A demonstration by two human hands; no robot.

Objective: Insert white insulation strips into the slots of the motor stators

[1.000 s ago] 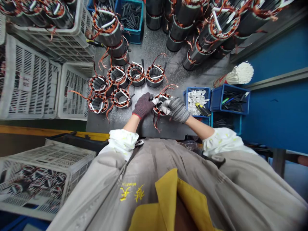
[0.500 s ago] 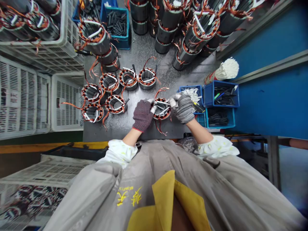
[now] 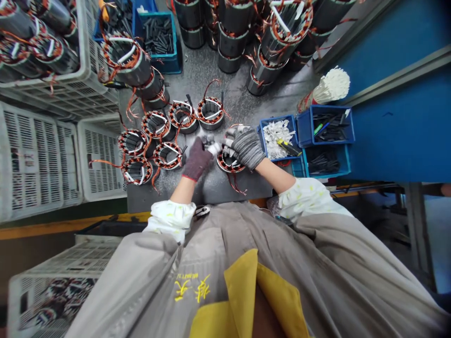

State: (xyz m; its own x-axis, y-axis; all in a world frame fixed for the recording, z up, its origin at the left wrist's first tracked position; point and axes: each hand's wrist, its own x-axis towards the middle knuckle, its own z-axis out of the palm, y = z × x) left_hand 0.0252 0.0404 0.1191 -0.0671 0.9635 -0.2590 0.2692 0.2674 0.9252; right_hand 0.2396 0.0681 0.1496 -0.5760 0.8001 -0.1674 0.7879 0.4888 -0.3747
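Note:
A motor stator (image 3: 230, 164) with orange copper windings, a white tie and loose lead wires stands near the table's front edge. My right hand (image 3: 246, 146), in a grey striped glove with white fingertips, covers its upper right rim; the fingers are curled together over the windings. Just left of the stator is my left hand (image 3: 199, 157) in a dark purple glove. Its fingers are bent in towards the thumb, and the tips are slightly blurred. Whatever lies between the fingertips of either hand is too small or hidden to name.
Several stators (image 3: 169, 155) stand to the left, with taller stacks (image 3: 229, 61) behind. On the right are a blue bin (image 3: 261, 136) of white pieces with a yellow-handled tool (image 3: 289, 147), bins of black sleeves (image 3: 322, 162) and a bundle of white strips (image 3: 333, 84). White crates (image 3: 100, 159) line the left.
My left hand has moved left, off the stator's rim. My right hand has shifted left and now covers more of the stator's top. The view has shifted slightly.

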